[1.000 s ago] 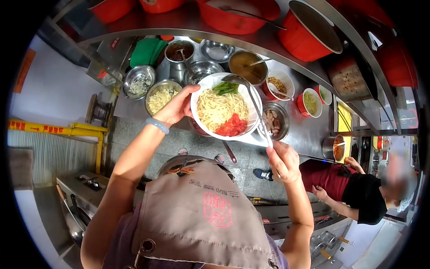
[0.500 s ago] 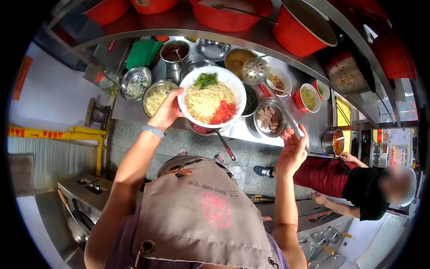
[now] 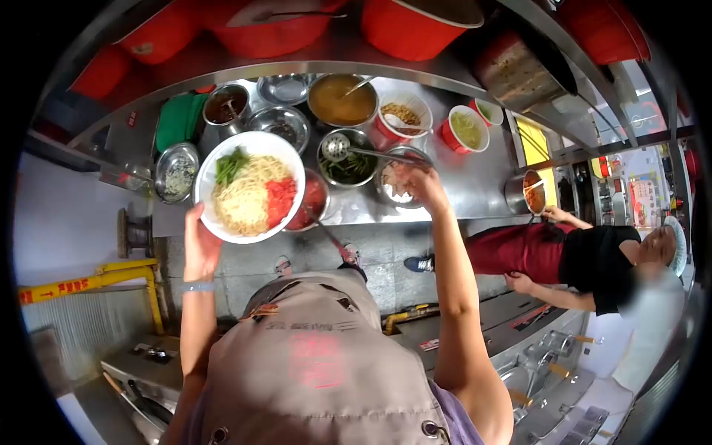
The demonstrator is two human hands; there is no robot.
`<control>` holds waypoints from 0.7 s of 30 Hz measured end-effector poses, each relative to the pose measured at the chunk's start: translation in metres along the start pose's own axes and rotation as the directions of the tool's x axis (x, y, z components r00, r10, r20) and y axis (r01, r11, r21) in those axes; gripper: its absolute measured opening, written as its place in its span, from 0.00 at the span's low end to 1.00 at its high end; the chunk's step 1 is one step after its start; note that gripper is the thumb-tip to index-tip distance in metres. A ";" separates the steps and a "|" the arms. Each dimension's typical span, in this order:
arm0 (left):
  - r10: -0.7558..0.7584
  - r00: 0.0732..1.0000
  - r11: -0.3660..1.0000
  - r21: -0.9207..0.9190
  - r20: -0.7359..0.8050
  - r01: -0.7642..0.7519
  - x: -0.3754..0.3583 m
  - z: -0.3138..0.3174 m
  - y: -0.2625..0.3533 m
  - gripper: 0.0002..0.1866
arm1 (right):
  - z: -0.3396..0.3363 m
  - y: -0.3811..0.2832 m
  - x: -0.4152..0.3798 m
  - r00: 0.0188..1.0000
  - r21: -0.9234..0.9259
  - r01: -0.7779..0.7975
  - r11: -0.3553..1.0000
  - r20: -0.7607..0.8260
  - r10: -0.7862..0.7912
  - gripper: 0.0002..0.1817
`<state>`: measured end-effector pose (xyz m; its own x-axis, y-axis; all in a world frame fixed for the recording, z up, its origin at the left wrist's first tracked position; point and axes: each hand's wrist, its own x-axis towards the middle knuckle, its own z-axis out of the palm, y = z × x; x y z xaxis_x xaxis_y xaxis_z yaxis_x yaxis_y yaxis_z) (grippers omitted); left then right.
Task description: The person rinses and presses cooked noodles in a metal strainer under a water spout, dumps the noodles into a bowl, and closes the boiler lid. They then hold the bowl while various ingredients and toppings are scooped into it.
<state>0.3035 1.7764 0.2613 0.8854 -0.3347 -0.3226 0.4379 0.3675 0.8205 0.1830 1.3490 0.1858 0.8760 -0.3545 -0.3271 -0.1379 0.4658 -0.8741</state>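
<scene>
My left hand (image 3: 200, 241) grips the rim of a white bowl (image 3: 210, 222), thumb at its side. In the bowl lie pale noodles (image 3: 248, 194), green leaves (image 3: 232, 166) and chopped red pieces (image 3: 281, 199). My right hand (image 3: 424, 190) is bent over a metal bowl of sliced meat (image 3: 394, 182), its fingertips partly hidden down at the meat. A slotted ladle (image 3: 337, 147) reaches from this hand to the left, its head above a bowl of dark green vegetables (image 3: 347, 169). The handle's end is at my fingers, and the hold there is only partly seen.
A pot of brown broth (image 3: 343, 100), a tub of nuts (image 3: 400, 115) and a tub of shredded greens (image 3: 466, 130) stand behind. A steel shelf (image 3: 297, 65) bearing red tubs overhangs the counter. At right, a co-worker (image 3: 593, 256) holds a pot (image 3: 525, 193).
My left hand has carried the noodle bowl left and nearer my body. My right hand has moved left and up to the meat bowl, and the slotted ladle has swung lower and flatter.
</scene>
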 end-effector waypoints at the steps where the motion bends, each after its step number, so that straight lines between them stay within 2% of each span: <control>1: 0.037 0.999 0.999 0.002 -0.035 -0.037 -0.005 0.004 -0.004 0.33 | 0.004 -0.017 -0.005 1.000 -0.162 0.020 0.987 0.010 -0.019 0.19; 2: 0.059 0.997 0.998 -0.016 -0.057 -0.060 -0.009 0.008 -0.008 0.32 | -0.032 -0.017 0.015 0.991 -0.325 -0.122 0.938 0.016 0.135 0.22; 3: 0.076 0.994 0.996 -0.033 -0.082 -0.079 -0.013 0.013 -0.012 0.32 | -0.050 -0.019 0.025 0.989 -0.338 -0.126 0.932 0.032 0.146 0.21; 5: 0.104 0.985 0.989 -0.089 -0.137 -0.117 -0.024 0.024 -0.023 0.34 | -0.104 -0.015 0.069 0.998 -0.655 -0.008 0.755 -0.048 -0.031 0.14; 6: 0.138 0.977 0.983 -0.102 -0.164 -0.156 -0.031 0.031 -0.030 0.34 | -0.113 -0.019 0.081 0.968 -0.708 0.089 0.701 -0.104 -0.228 0.10; 7: 0.182 0.965 0.973 -0.106 -0.187 -0.204 -0.037 0.040 -0.034 0.34 | -0.117 -0.024 0.098 0.895 -0.754 0.184 0.631 -0.138 -0.425 0.07; 8: 0.207 0.950 0.959 -0.146 -0.235 -0.245 -0.044 0.051 -0.039 0.33 | -0.156 -0.011 0.150 0.856 -0.875 0.276 0.397 0.037 -0.516 0.07; 9: 0.223 0.941 0.954 -0.140 -0.255 -0.264 -0.049 0.057 -0.044 0.33 | -0.143 -0.019 0.156 0.858 -0.867 0.297 0.399 0.059 -0.510 0.07; 11: 0.233 0.902 0.932 -0.182 -0.364 -0.314 -0.063 0.067 -0.060 0.32 | -0.119 -0.029 0.162 0.926 -0.818 0.111 0.565 -0.121 -0.357 0.10; 12: 0.221 0.903 0.934 -0.188 -0.368 -0.305 -0.074 0.074 -0.065 0.32 | -0.123 -0.025 0.175 0.951 -0.865 0.043 0.500 -0.117 -0.285 0.13; 13: 0.229 0.892 0.929 -0.186 -0.389 -0.320 -0.080 0.082 -0.069 0.32 | -0.123 -0.026 0.181 0.957 -0.867 0.058 0.496 -0.094 -0.276 0.13; 15: 0.250 0.884 0.916 -0.200 -0.395 -0.349 -0.094 0.094 -0.079 0.32 | -0.123 -0.027 0.184 0.841 -0.949 0.311 0.052 0.250 -0.479 0.14; 16: 0.234 0.878 0.918 -0.204 -0.418 -0.341 -0.101 0.099 -0.082 0.33 | -0.122 -0.028 0.186 0.842 -0.943 0.328 0.052 0.267 -0.468 0.14; 19: 0.246 0.839 0.910 -0.182 -0.486 -0.372 -0.115 0.111 -0.089 0.33 | -0.108 -0.052 0.175 0.918 -0.939 0.290 0.183 0.220 -0.329 0.16; 20: 0.259 0.844 0.909 -0.177 -0.469 -0.377 -0.116 0.116 -0.086 0.33 | -0.106 -0.056 0.175 0.921 -0.938 0.292 0.186 0.224 -0.318 0.16; 21: 0.258 0.840 0.910 -0.172 -0.478 -0.378 -0.117 0.118 -0.087 0.33 | -0.107 -0.060 0.176 0.940 -0.942 0.288 0.171 0.245 -0.237 0.15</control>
<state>0.1432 1.6811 0.2829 0.9310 0.2285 -0.2846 0.0909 0.6099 0.7873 0.2961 1.1720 0.1420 0.9694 -0.2453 -0.0124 -0.2064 -0.7864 -0.5822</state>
